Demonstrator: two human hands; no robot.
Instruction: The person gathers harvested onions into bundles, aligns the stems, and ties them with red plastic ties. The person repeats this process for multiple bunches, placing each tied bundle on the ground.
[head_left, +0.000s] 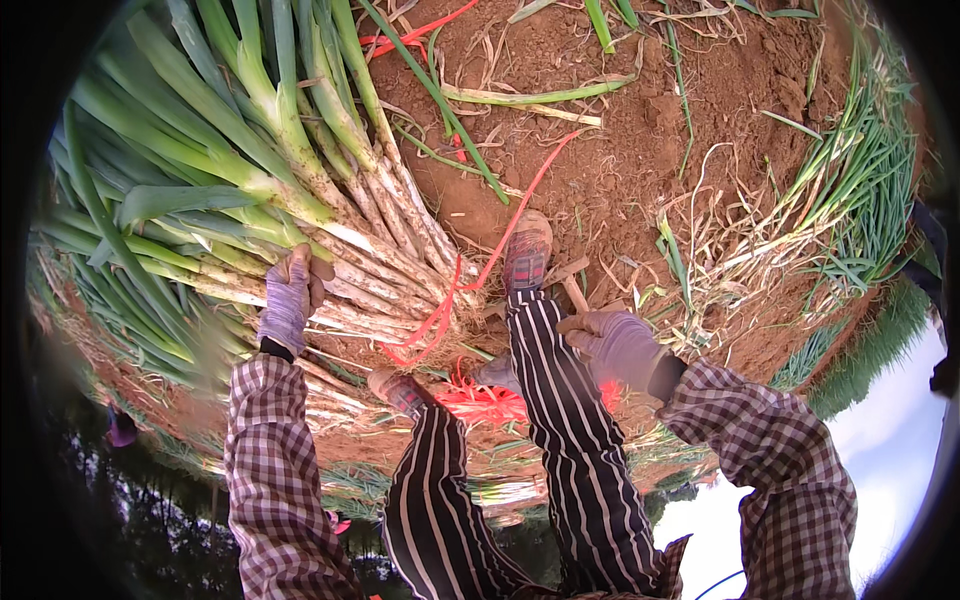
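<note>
My left hand (292, 289), in a pale purple glove with bare fingertips, grips a stalk at the near side of a large pile of long green onions (367, 247). Their white, soil-specked shanks and roots point right, and their leaves fan out to the upper left. A red plastic tie strip (442, 315) lies across the root ends and runs up over the soil. My right hand (611, 341), gloved alike, is beside my right shin with its fingers curled. A small wooden piece (576, 294) meets its fingertips; whether the hand holds it is unclear.
A heap of red strips (487, 401) lies behind my shoes (527, 251). More green onions (847, 202) are laid along the right. Loose leaves (540, 96) and dry scraps litter the reddish soil (637, 150). A dark shape (926, 247), partly cut off, stands at the far right edge.
</note>
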